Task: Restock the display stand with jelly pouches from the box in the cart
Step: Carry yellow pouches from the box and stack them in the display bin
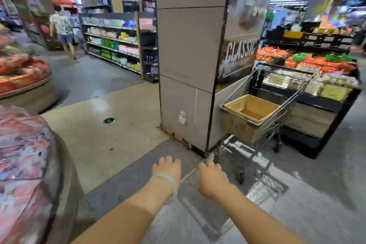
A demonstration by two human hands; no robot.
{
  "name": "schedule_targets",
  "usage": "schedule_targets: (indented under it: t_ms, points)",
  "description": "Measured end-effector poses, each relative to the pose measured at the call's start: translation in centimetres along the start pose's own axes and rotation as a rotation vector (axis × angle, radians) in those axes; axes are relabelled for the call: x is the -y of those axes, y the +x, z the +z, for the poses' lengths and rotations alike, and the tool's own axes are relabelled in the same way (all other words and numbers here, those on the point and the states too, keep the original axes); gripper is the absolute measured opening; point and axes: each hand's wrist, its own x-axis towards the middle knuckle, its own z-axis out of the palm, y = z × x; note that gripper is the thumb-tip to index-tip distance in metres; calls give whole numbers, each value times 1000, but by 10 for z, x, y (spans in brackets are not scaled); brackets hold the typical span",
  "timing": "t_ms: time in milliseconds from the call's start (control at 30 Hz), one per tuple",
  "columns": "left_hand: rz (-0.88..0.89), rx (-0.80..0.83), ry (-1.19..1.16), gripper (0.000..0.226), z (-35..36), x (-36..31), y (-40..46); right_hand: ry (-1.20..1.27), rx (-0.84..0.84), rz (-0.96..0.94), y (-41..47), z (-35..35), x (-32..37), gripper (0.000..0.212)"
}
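An open cardboard box sits in a wire shopping cart to the right of a grey pillar; the part of its inside that I can see looks bare. The round display stand heaped with red and pink jelly pouches is at my lower left. My left hand, with a pale bangle on the wrist, and my right hand reach forward over the floor, knuckles up, fingers pointing away and down. Neither hand holds anything. Both are well short of the cart.
The grey tiled pillar stands straight ahead. A second round stand of red packs is at the left. Shelving and a walking person are farther back. A produce display is behind the cart.
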Motion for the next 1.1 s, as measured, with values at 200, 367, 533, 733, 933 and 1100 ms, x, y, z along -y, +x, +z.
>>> schedule_targets:
  t_ms: [200, 367, 533, 733, 933, 1100]
  points:
    - [173, -49, 26, 66, -40, -70, 120, 8, -26, 161, 85, -45, -81, 51]
    - [278, -105, 6, 60, -105, -117, 226, 32, -113, 265, 170, -103, -146, 49]
    - [360, -57, 54, 68, -135, -169, 313, 103, -112, 349, 230, -113, -207, 46]
    - [465, -18, 82, 58, -149, -244, 420, 136, -88, 457, 307, -124, -310, 39]
    - [392, -7, 91, 74, -188, -310, 541, 140, -72, 446, 421, -163, -410, 42]
    - [342, -42, 42, 69, -231, -352, 632, 130, -108, 421, 507, -201, -482, 37]
